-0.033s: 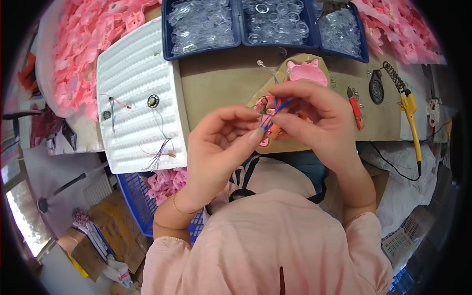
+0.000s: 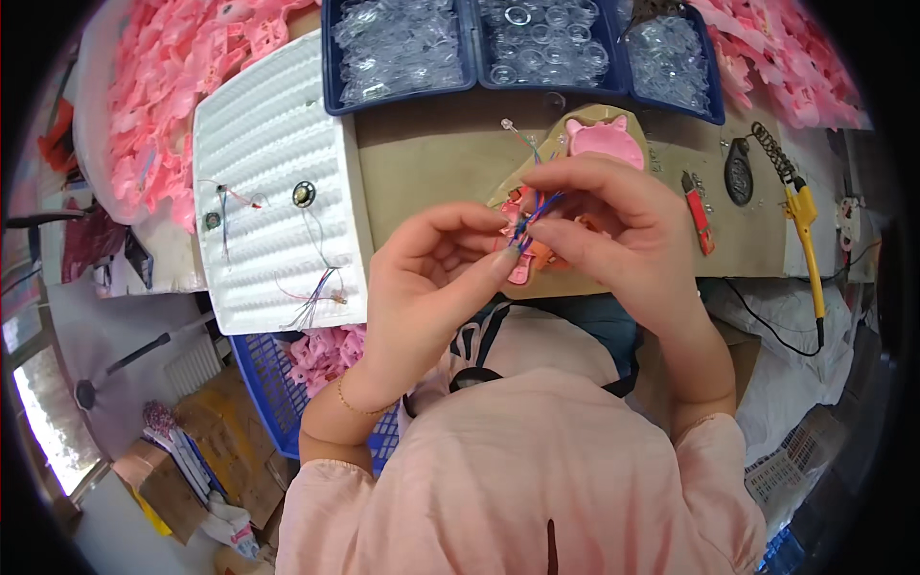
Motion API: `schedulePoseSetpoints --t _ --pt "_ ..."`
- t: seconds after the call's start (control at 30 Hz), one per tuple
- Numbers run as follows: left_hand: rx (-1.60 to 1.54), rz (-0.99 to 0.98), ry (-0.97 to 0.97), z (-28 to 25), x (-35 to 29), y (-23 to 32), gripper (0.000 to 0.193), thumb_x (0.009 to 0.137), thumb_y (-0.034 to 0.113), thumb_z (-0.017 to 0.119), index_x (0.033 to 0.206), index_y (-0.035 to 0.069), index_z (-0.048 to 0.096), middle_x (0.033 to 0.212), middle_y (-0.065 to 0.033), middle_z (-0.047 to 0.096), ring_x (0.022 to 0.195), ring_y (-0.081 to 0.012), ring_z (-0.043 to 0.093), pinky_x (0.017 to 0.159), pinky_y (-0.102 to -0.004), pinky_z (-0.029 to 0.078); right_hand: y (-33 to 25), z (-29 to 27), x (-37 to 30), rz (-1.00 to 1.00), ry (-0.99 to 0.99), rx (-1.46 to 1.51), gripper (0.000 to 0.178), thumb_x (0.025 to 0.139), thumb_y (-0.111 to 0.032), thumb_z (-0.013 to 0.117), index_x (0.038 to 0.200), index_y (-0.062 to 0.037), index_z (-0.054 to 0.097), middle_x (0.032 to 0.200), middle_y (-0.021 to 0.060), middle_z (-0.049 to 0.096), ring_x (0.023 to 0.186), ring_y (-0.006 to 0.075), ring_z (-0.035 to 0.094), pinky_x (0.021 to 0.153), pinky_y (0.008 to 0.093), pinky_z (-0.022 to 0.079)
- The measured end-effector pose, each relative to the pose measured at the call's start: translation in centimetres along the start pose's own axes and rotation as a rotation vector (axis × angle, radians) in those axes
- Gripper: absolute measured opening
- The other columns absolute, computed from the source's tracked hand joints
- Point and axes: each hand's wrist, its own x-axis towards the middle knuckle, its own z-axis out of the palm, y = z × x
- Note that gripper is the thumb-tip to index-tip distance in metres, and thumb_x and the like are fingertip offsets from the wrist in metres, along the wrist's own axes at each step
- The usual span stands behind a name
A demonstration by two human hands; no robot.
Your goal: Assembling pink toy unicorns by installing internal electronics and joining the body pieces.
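Thin blue, purple and red wires (image 2: pixel 544 203) are pinched between the fingertips of both hands, over the middle of the bench. My left hand (image 2: pixel 431 273) is closed, thumb and forefinger pressing the lower end of the bundle. From the other side, my right hand (image 2: pixel 623 230) pinches the same wires with thumb and forefinger. Under the fingers lie pink and orange plastic pieces (image 2: pixel 518 272), mostly hidden. A small clear-tipped part (image 2: pixel 508 125) sticks up on a wire beyond the hands. Just past my right hand rests a pink cat-eared shell (image 2: pixel 609 144).
On the left, a white ribbed tray (image 2: pixel 273 115) carries a small round speaker (image 2: pixel 304 195) and loose wires. Blue bins (image 2: pixel 476 88) of clear plastic parts stand at the back. To the right lie a red utility knife (image 2: pixel 699 216), a black oval piece (image 2: pixel 738 172) and a yellow-handled soldering iron (image 2: pixel 805 230).
The whole view has shifted slightly. Between the fingertips the wires lie a little differently, while both hands keep nearly the same place and grip.
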Motion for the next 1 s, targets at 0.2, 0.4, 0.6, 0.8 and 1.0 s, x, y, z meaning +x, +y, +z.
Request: schedulePoseSetpoints --t 0.2,0.4,0.6,0.8,1.0 --pt "0.17 0.013 0.139 -0.2 -0.1 -0.4 0.028 0.082 -0.001 0.063 0.109 -0.004 0.055 0.094 -0.0111 0.063 0.082 -0.0133 0.062 0.075 -0.0247 0.051 -0.3 -0.4 0.9 -0.139 -0.104 -0.394 0.019 0.075 0.004 0.065 0.094 -0.0001 0.065 0.087 0.0067 0.061 0.074 0.0133 0.059 0.061 0.0231 0.046" --pt "0.766 0.15 0.053 -1.1 0.8 0.4 0.019 0.081 0.005 0.066 0.099 -0.001 0.064 0.085 -0.0084 0.064 0.072 -0.0099 0.061 0.065 -0.0238 0.05 -2.2 1.9 2.0 -0.699 0.018 -1.132 0.012 0.075 -0.011 0.065 0.08 -0.0015 0.06 0.08 0.0077 0.056 0.077 0.0251 0.054 0.069 0.0335 0.043" --pt "0.5 -0.06 0.115 -1.9 0.8 1.7 0.017 0.083 0.009 0.066 0.097 -0.002 0.063 0.081 -0.0015 0.063 0.069 -0.0054 0.056 0.06 -0.0198 0.046 -0.5 1.3 4.6 -0.378 -0.241 -0.698 0.009 0.079 -0.009 0.061 0.082 -0.0006 0.059 0.079 0.0062 0.057 0.081 0.0184 0.056 0.075 0.0291 0.044" --pt "-0.097 -0.182 0.037 -2.2 1.4 0.7 0.017 0.084 0.006 0.064 0.1 0.0 0.06 0.087 0.0 0.061 0.076 -0.0044 0.054 0.068 -0.0177 0.043 0.2 2.1 4.4 -0.081 -0.159 -0.16 0.009 0.086 -0.01 0.06 0.089 -0.001 0.061 0.072 -0.0005 0.056 0.062 0.0039 0.05 0.056 0.019 0.038" --pt "0.77 0.483 0.38 -2.2 2.3 0.6 0.01 0.081 0.006 0.066 0.09 0.005 0.062 0.091 -0.0035 0.057 0.077 -0.0096 0.048 0.063 -0.0232 0.037 2.5 1.6 6.8 -0.75 0.212 -0.88 0.023 0.082 -0.014 0.063 0.104 -0.0069 0.059 0.073 0.0026 0.055 0.073 0.0163 0.055 0.07 0.0284 0.042"
